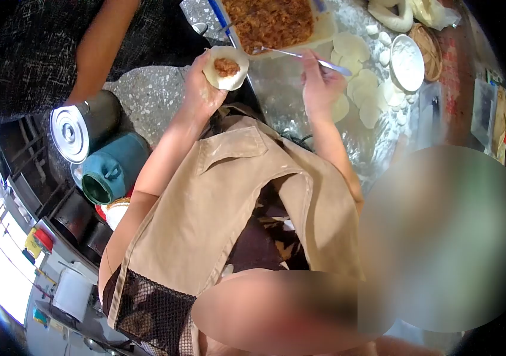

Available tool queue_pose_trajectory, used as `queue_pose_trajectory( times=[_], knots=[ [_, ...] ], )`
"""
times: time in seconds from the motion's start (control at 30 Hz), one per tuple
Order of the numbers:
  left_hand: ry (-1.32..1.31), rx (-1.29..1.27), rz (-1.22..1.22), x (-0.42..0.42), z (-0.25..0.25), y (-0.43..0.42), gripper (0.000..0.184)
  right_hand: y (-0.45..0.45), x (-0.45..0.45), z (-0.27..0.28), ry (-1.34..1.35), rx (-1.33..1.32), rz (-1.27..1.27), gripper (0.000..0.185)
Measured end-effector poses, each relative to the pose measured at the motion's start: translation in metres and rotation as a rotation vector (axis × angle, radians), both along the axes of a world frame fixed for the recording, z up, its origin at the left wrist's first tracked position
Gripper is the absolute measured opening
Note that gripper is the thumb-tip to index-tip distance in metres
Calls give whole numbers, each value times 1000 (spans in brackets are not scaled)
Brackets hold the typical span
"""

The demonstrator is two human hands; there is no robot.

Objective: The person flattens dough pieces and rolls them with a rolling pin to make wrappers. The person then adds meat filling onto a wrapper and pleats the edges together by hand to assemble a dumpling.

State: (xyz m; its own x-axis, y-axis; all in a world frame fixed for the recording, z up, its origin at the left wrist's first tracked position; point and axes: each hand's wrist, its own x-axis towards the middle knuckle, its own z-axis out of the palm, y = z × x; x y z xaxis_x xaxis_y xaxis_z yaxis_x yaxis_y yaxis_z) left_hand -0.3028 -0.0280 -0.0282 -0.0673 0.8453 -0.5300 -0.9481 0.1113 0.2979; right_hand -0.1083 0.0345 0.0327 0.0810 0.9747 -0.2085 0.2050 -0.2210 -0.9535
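Note:
My left hand (202, 89) cups a round dumpling wrapper (238, 81) with a small mound of brown meat filling (226, 67) at its centre. My right hand (317, 83) is closed around a slim metal spoon (291, 54). The spoon's far tip lies at the near edge of a rectangular tub (324, 28) filled with the same brown filling. Several flat round wrappers (363, 89) lie overlapping on the floured worktop, just beyond my right hand.
A white bowl of flour (407, 62), small dough pieces (385, 57) and a dough ring (392, 15) sit on the worktop (277, 89). Another person's arm (101, 47) is at upper left. A lidded metal pot (70, 133) and a teal jug (116, 163) stand at left.

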Motion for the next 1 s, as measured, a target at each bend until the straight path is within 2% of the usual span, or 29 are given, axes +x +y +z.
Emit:
queue_pose_trajectory(
  times=[0.03, 0.1, 0.2, 0.23, 0.27, 0.33, 0.37, 0.5, 0.6, 0.67, 0.77, 0.83, 0.87, 0.9, 0.93, 1.0],
  knots=[
    [3, -5, 8, 0, -1, 1, 31, 0, 2, 2, 3, -5, 8, 21],
    [50, -36, -4, 1, -2, -4, 34, -3, 4, 6, 291, 8, -32, 20],
    [12, -124, -45, 6, 30, 0, 37, -25, -3, 31, 230, 58, 70, 19],
    [-37, -104, -42, 7, 35, 0, 43, -33, -5, 21, 322, 250, 165, 13],
    [-34, -93, -44, 7, 39, 3, 43, -34, -4, 16, 324, 261, 165, 13],
    [-129, -82, -8, 12, 45, 9, 47, -31, -3, 18, -203, 912, 432, 15],
    [-122, -76, 10, 14, 45, 15, 49, -35, 1, 24, -272, 950, 405, 21],
    [-133, 10, 5, 20, 50, 32, 51, -34, 8, 38, -362, 1001, 503, 23],
    [-142, 20, -25, 23, 57, 40, 51, -36, 13, 51, -409, 1079, 424, 23],
    [-123, 11, -37, 25, 59, 43, 50, -37, 14, 53, -397, 1020, 468, 23],
    [-151, 65, -93, 23, 59, 47, 47, -26, 14, 48, -371, 1054, 344, 18],
    [8, 55, -118, 24, 60, 44, 41, 5, 8, 23, -435, 1039, 165, 24],
    [10, 54, -130, 24, 62, 42, 41, 19, 6, 2, -439, 1035, 153, 24],
    [63, 50, -188, 24, 65, 39, 39, 32, 6, -23, -543, 927, 321, 22],
    [118, 56, -245, 25, 70, 39, 37, 40, 4, -26, -643, 819, 484, 20],
    [124, 0, -213, 27, 81, 43, 36, 41, 11, -7, -656, 879, 392, 18]
  ],
)
